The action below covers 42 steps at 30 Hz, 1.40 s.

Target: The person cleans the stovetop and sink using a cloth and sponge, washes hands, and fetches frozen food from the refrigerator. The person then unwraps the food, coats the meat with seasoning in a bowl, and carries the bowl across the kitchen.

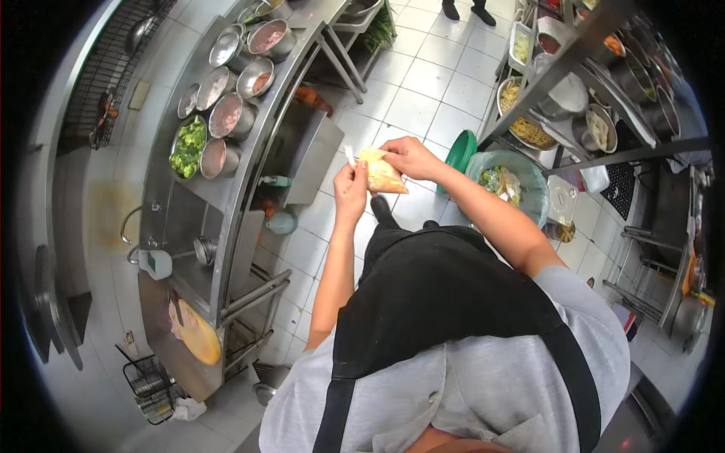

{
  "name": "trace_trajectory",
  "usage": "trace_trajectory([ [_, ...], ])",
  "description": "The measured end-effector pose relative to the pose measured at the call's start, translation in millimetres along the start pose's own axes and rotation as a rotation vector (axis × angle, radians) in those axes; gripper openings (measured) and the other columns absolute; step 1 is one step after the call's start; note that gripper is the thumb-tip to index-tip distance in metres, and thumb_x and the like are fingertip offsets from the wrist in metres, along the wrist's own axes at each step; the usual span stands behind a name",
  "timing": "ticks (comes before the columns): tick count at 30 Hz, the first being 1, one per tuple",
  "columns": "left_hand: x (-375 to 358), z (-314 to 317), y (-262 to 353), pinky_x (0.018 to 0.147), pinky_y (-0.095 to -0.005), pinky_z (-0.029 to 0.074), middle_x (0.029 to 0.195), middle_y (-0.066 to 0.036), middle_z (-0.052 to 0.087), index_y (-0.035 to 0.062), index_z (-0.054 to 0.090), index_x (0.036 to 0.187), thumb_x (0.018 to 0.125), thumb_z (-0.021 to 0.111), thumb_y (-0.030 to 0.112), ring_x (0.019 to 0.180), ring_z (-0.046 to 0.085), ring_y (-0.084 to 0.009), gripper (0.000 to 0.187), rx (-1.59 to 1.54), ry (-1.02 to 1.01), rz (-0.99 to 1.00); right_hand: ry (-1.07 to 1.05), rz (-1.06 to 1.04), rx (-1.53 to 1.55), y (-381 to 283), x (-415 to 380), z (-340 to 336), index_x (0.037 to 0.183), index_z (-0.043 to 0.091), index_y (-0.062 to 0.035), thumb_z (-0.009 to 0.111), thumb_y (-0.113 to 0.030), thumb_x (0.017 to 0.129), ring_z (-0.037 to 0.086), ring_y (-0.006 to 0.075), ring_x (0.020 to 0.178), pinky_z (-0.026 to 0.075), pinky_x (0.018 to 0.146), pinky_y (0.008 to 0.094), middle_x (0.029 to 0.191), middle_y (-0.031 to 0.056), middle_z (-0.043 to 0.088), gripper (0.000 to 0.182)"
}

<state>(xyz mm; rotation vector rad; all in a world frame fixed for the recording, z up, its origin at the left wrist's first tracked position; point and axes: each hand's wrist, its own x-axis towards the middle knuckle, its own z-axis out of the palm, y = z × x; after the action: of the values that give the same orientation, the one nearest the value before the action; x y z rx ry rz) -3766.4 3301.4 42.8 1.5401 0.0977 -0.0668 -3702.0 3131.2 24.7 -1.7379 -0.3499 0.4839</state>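
Observation:
A small clear plastic bag (386, 178) with yellow-orange contents hangs between my two hands, out in front of my apron. My left hand (350, 189) pinches its left upper edge, where a whitish end of plastic sticks up. On the other side, my right hand (410, 158) grips the top of the bag with fingers bent. The exact food inside cannot be made out. Just right of my right hand is a large bin with a clear liner (538, 175), holding scraps, and its green lid (458, 155) leans beside it.
Along the left runs a steel counter (198, 192) with several metal bowls of meat (226, 117) and a bowl of chopped greens (188, 149). A knife lies on a yellow cutting board (198, 336). At right stand shelves with noodle bowls (531, 132). Another person's feet (468, 10) show ahead.

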Motion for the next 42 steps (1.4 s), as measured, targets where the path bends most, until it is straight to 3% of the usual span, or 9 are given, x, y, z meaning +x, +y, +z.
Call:
trace_trajectory([
  [5, 82, -16, 33, 0.077, -0.0371, 0.047, 0.097, -0.019, 0.061, -0.0037, 0.057, 0.102, 0.082, 0.06, 0.014, 0.091, 0.06, -0.0306, 0.027, 0.677, -0.038, 0.601, 0.291, -0.393, -0.551, -29, 45, -4, 0.09, 0.063, 0.0005, 0.056, -0.012, 0.077, 0.061, 0.038, 0.072, 0.05, 0.066, 0.0415, 0.076, 0.0215, 0.062, 0.02],
  [12, 194, -18, 43, 0.078, -0.0395, 0.048, 0.095, -0.024, 0.061, -0.0036, 0.056, 0.106, 0.081, 0.056, 0.008, 0.09, 0.059, -0.0391, 0.027, 0.625, -0.192, 0.609, 0.651, -0.223, -0.505, -53, 110, -20, 0.089, 0.062, 0.0008, 0.053, -0.007, 0.077, 0.059, 0.0401, 0.073, 0.049, 0.067, 0.0423, 0.078, 0.0217, 0.062, 0.018],
  [17, 267, -32, 23, 0.068, -0.035, 0.05, 0.083, -0.018, 0.064, -0.0049, 0.057, 0.097, 0.084, 0.042, 0.002, 0.075, 0.064, -0.0252, 0.021, 0.27, -0.06, 0.5, 0.538, 0.326, 0.137, -15, 103, -15, 0.098, 0.061, 0.0051, 0.05, -0.004, 0.085, 0.065, 0.0135, 0.076, 0.054, 0.065, 0.0265, 0.082, 0.0137, 0.066, 0.019],
  [22, 304, -1, 77, 0.064, -0.032, 0.047, 0.076, -0.015, 0.063, -0.0044, 0.058, 0.095, 0.089, 0.046, 0.009, 0.069, 0.061, -0.0196, 0.019, 0.269, -0.309, 0.49, 0.865, 0.061, 0.455, -22, 99, -16, 0.109, 0.055, 0.0045, 0.054, -0.012, 0.089, 0.062, 0.0168, 0.088, 0.054, 0.066, 0.0287, 0.103, 0.0142, 0.062, 0.026],
  [28, 280, 90, 63, 0.063, -0.0319, 0.046, 0.075, -0.013, 0.061, -0.0041, 0.056, 0.089, 0.088, 0.046, 0.007, 0.068, 0.057, -0.0184, 0.015, 0.176, -0.566, 0.533, 1.09, 0.206, -0.062, -71, 92, -75, 0.106, 0.06, -0.001, 0.06, -0.027, 0.085, 0.063, 0.0158, 0.068, 0.049, 0.059, 0.0276, 0.075, 0.0124, 0.065, 0.034],
  [34, 284, 157, 49, 0.054, -0.0271, 0.042, 0.064, -0.004, 0.053, -0.0002, 0.051, 0.071, 0.085, 0.047, 0.009, 0.059, 0.051, -0.0119, 0.017, -0.11, -0.596, 0.059, 1.444, 0.038, -0.162, -37, 83, -102, 0.098, 0.063, 0.0009, 0.055, -0.018, 0.081, 0.055, 0.0159, 0.054, 0.044, 0.054, 0.0305, 0.061, 0.0158, 0.056, 0.027],
  [38, 298, 225, 50, 0.052, -0.0263, 0.044, 0.068, -0.005, 0.054, 0.0029, 0.051, 0.075, 0.08, 0.051, 0.009, 0.056, 0.052, -0.0139, 0.008, -0.329, -0.48, -0.265, 1.471, -0.097, 0.234, 6, 65, -149, 0.102, 0.062, 0.003, 0.057, -0.02, 0.088, 0.059, 0.0138, 0.068, 0.048, 0.059, 0.0265, 0.081, 0.0088, 0.064, 0.027],
  [40, 321, 269, 39, 0.055, -0.0271, 0.046, 0.071, -0.007, 0.055, 0.0015, 0.052, 0.083, 0.081, 0.051, 0.008, 0.057, 0.053, -0.0154, 0.006, -0.299, -0.452, -0.234, 1.397, -0.1, 0.685, 26, 33, -169, 0.11, 0.057, 0.0023, 0.055, -0.024, 0.091, 0.062, 0.0157, 0.08, 0.054, 0.069, 0.0287, 0.097, 0.0082, 0.063, 0.033],
  [42, 339, 311, 42, 0.057, -0.0282, 0.047, 0.072, -0.007, 0.056, 0.0006, 0.052, 0.089, 0.082, 0.051, 0.007, 0.06, 0.055, -0.0161, 0.01, -0.242, -0.548, 0.142, 1.39, -0.007, 0.689, 27, -28, -186, 0.106, 0.058, 0.0013, 0.055, -0.026, 0.091, 0.064, 0.0177, 0.085, 0.054, 0.068, 0.028, 0.098, 0.0117, 0.064, 0.031],
])
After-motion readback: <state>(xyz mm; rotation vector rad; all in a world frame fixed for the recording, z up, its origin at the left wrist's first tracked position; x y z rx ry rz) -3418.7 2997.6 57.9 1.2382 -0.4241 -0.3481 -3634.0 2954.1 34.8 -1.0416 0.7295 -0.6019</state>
